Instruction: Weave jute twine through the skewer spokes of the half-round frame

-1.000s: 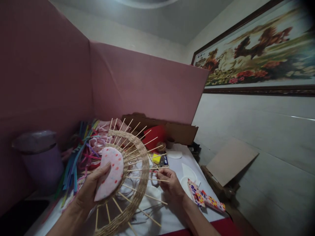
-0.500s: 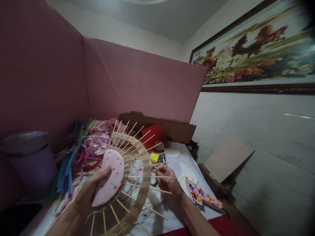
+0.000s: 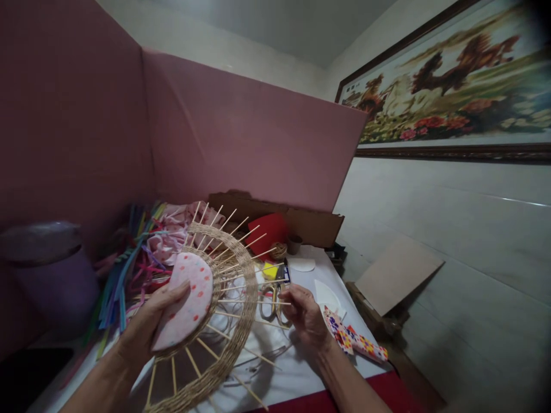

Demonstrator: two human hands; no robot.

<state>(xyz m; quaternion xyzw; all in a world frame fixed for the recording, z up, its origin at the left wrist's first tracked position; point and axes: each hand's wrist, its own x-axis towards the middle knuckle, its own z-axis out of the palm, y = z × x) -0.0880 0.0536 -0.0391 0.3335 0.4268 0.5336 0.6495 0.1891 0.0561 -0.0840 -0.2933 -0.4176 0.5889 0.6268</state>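
Note:
My left hand (image 3: 161, 318) grips a half-round woven piece by its centre, thumb on top. At its middle is a pink pad (image 3: 189, 301) with red spots. Thin wooden sticks fan outward from it, and a twisted straw band (image 3: 247, 287) is woven around them. My right hand (image 3: 305, 314) is just past the stick tips on the right, its thumb and fingers pinched together. Whether a strand or a stick tip is in that pinch I cannot make out. Beyond the sticks, close to my right hand, lie scissors (image 3: 275, 307) with looped handles.
Coloured strips (image 3: 118, 287) and pink cloth (image 3: 167, 232) are heaped at left by a purple bin (image 3: 54, 281). On the white table are a yellow item (image 3: 270, 271), white cut pieces (image 3: 329, 298) and flower-patterned fabric (image 3: 361, 347). A brown cup (image 3: 294, 245) stands at the back.
The woven piece and my left hand have shifted slightly left. My right hand has moved a little right, away from the woven band, and the scissors show more.

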